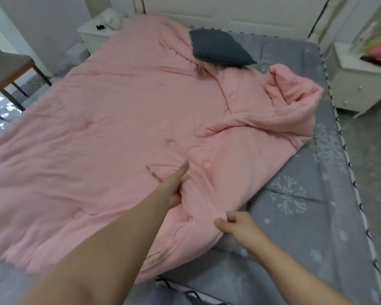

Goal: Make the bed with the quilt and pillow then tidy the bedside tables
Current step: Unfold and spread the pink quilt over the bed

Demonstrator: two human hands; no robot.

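A pink quilt [110, 119] lies spread over the left and middle of the bed, with its right part bunched into a thick fold [290, 100]. A dark grey pillow [220, 48] rests on the quilt near the headboard. My left hand [176, 186] grips a ridge of the quilt near the foot of the bed. My right hand [235, 223] pinches the same folded edge a little nearer to me. The grey sheet [306, 216] with pale snowflake prints shows bare on the right side.
A white bedside table [97, 34] with a white bundle and a small dark item stands at the far left. Another white bedside table [361, 84] with pink and green things stands at the right. A chair [7, 67] stands left of the bed.
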